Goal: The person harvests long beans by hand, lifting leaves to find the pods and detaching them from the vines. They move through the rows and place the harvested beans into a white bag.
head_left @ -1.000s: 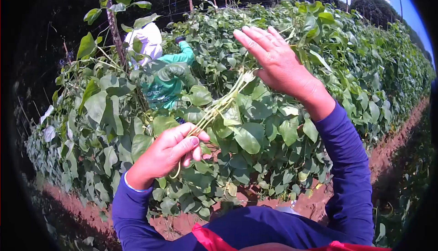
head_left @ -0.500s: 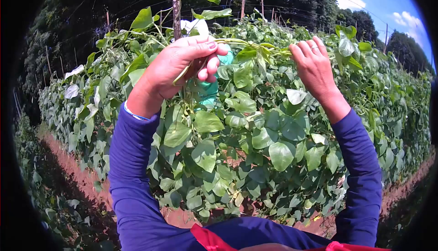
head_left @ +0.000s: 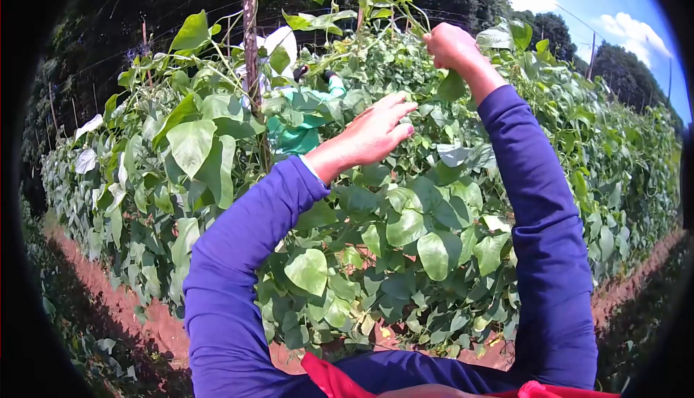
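My right hand [head_left: 454, 45] is raised at upper right, its fingers closed round a thin green vine [head_left: 418, 23]. The vine's leafy shoot loops up and left, above the row, near the wires. A single leaf [head_left: 452, 86] hangs just below that hand. Lower and to the left, my left hand [head_left: 376, 130] is stretched out with fingers extended and thumb apart, in front of the dense climbing foliage [head_left: 405, 224]. I see nothing held in it, though its palm side is partly hidden.
A brown wooden post [head_left: 251, 44] with leafy stems stands left of my hands. Behind the foliage, another person in a green sleeve [head_left: 296, 134] and dark gloves is partly hidden. Wires cross above, and reddish soil [head_left: 94, 282] runs along the row's base.
My left hand has let go of the vine and moved right and down, its fingers opening. My right hand has risen and moved left with the vine, whose shoot now loops upward.
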Action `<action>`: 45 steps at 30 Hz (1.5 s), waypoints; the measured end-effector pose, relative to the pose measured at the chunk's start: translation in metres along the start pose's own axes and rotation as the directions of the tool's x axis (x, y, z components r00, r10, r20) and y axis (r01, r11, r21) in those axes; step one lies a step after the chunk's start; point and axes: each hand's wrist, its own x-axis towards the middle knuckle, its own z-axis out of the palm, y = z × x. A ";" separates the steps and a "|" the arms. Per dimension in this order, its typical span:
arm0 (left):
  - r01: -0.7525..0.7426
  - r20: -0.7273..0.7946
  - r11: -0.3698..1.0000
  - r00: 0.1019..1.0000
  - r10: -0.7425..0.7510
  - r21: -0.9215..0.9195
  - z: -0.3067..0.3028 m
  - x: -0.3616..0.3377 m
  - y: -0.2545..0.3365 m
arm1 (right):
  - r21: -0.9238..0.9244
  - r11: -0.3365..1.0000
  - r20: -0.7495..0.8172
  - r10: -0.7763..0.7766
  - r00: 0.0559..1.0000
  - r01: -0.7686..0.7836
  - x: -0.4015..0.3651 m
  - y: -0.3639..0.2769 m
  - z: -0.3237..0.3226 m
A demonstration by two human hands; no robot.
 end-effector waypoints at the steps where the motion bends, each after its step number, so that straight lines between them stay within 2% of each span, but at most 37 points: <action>1: -0.031 -0.128 0.982 0.990 0.055 0.186 0.006 0.006 -0.007 | -0.041 0.999 0.101 -0.012 0.995 0.016 -0.002 0.001 -0.004; 2: -0.034 -0.241 0.930 0.962 0.130 0.367 0.011 0.013 -0.015 | -0.076 0.996 0.204 -0.019 0.979 0.035 -0.009 -0.003 -0.011; 3: -0.059 -0.224 0.875 0.956 0.187 0.480 0.006 0.020 -0.020 | -0.101 0.994 0.255 -0.004 0.967 0.031 -0.007 -0.003 -0.013; 4: -0.073 -0.255 0.855 0.938 0.234 0.514 0.007 0.027 -0.030 | -0.107 0.988 0.316 -0.072 0.946 0.110 -0.005 0.000 -0.012; 6: -0.073 -0.332 0.833 0.895 0.297 0.548 0.005 0.036 -0.039 | -0.077 0.993 0.389 -0.054 0.920 0.091 -0.015 -0.008 -0.021; 8: -0.177 -0.189 0.690 0.888 0.420 0.702 -0.003 0.042 -0.047 | -0.151 0.985 0.430 -0.014 0.903 0.087 -0.011 -0.011 -0.019; 11: -0.132 -0.280 0.725 0.864 0.419 0.676 0.002 0.051 -0.049 | -0.189 0.978 0.489 0.012 0.872 0.093 -0.013 -0.014 -0.016; 12: -0.102 -0.287 0.694 0.861 0.421 0.713 -0.002 0.057 -0.046 | -0.212 0.965 0.547 -0.012 0.837 0.153 -0.021 -0.017 -0.022; 13: -0.043 -0.279 0.663 0.885 0.372 0.747 -0.006 0.060 -0.044 | -0.230 0.949 0.603 -0.033 0.797 0.213 -0.028 -0.021 -0.028; 14: 0.013 -0.275 0.626 0.906 0.323 0.779 -0.010 0.064 -0.044 | -0.230 0.950 0.604 -0.032 0.796 0.213 -0.029 -0.022 -0.032; 15: 0.007 -0.310 0.678 0.893 0.327 0.735 -0.012 0.071 -0.052 | -0.234 0.944 0.616 -0.040 0.786 0.232 -0.030 -0.023 -0.035; 16: 0.057 -0.293 0.648 0.920 0.262 0.760 -0.015 0.077 -0.055 | -0.237 0.938 0.630 -0.049 0.775 0.252 -0.031 -0.024 -0.036; 18: 0.212 -0.275 0.710 0.961 -0.027 0.671 -0.025 0.079 -0.055 | -0.222 0.947 0.622 -0.046 0.782 0.231 -0.033 -0.024 -0.039; 19: 0.272 -0.288 0.725 0.952 -0.106 0.632 -0.027 0.077 -0.062 | -0.206 0.960 0.581 -0.037 0.813 0.190 -0.034 -0.022 -0.042; 20: 0.255 -0.151 0.800 0.967 -0.205 0.544 -0.039 0.074 -0.063 | -0.189 0.971 0.538 -0.025 0.843 0.149 -0.037 -0.021 -0.046; 22: 0.236 0.040 0.961 0.969 -0.244 0.143 -0.049 0.071 -0.103 | -0.169 0.975 0.482 -0.046 0.875 0.144 -0.033 -0.012 -0.043; 24: 0.050 -0.035 0.995 0.998 -0.047 0.085 -0.060 0.046 -0.101 | -0.100 0.981 0.450 -0.103 0.887 0.164 -0.037 -0.006 -0.046; 25: 0.090 -0.080 0.877 0.995 -0.059 0.471 -0.064 0.031 -0.078 | -0.096 0.983 0.448 -0.100 0.888 0.159 -0.037 -0.003 -0.046; 26: 0.133 -0.073 0.730 0.991 -0.113 0.670 -0.073 0.019 -0.057 | -0.037 0.989 0.499 -0.104 0.860 0.141 -0.036 -0.001 -0.047; 28: 0.207 -0.245 0.614 0.969 -0.024 0.761 -0.071 0.014 -0.063 | 0.074 0.992 0.600 -0.124 0.790 0.100 -0.032 0.000 -0.046; 29: 0.374 -0.198 0.690 0.925 -0.324 0.620 -0.083 0.023 -0.041 | 0.090 0.992 0.610 -0.124 0.782 0.087 -0.034 -0.002 -0.048; 30: 0.374 -0.238 0.804 0.926 -0.294 0.462 -0.087 0.022 -0.038 | 0.091 0.989 0.592 -0.147 0.793 0.116 -0.032 -0.002 -0.048; 32: 0.239 -0.290 0.717 0.955 -0.053 0.654 -0.088 0.023 -0.030 | 0.118 0.978 0.591 -0.208 0.779 0.171 -0.025 0.003 -0.049; 33: 0.143 -0.342 0.742 0.932 0.122 0.655 -0.084 0.024 -0.033 | 0.245 0.960 0.738 -0.275 0.616 0.136 -0.038 -0.003 -0.080; 34: 0.165 -0.286 0.572 0.950 0.128 0.803 -0.081 0.027 -0.034 | 0.245 0.960 0.740 -0.273 0.615 0.132 -0.037 -0.001 -0.076; 36: 0.110 -0.232 0.482 0.952 0.200 0.869 -0.072 0.030 -0.040 | 0.136 0.971 0.665 -0.236 0.709 0.196 -0.028 0.005 -0.065; 37: 0.080 -0.181 0.776 0.982 0.045 0.626 -0.066 0.029 -0.039 | 0.153 0.972 0.699 -0.234 0.675 0.179 -0.020 0.007 -0.066; 38: 0.039 -0.119 0.933 0.993 0.004 0.357 -0.060 0.035 -0.055 | 0.148 0.973 0.697 -0.230 0.679 0.178 -0.019 0.010 -0.058; 39: 0.112 -0.004 0.993 0.994 -0.112 -0.019 -0.060 0.032 -0.049 | 0.136 0.974 0.615 -0.228 0.755 0.184 -0.019 0.011 -0.048; 40: 0.217 0.148 0.900 0.974 -0.172 -0.379 -0.060 0.025 -0.044 | 0.124 0.974 0.524 -0.226 0.821 0.189 -0.016 0.012 -0.043; 42: 0.264 0.186 0.836 0.963 -0.197 -0.480 -0.069 0.004 -0.029 | 0.096 0.982 0.496 -0.187 0.848 0.160 -0.020 0.005 -0.045; 44: 0.323 0.223 0.743 0.946 -0.236 -0.586 -0.088 -0.017 -0.023 | 0.063 0.976 0.280 -0.217 0.935 0.208 -0.017 0.007 -0.037; 45: 0.337 0.202 0.728 0.941 -0.270 -0.597 -0.097 -0.027 -0.003 | 0.071 0.975 0.253 -0.220 0.942 0.208 -0.014 0.009 -0.034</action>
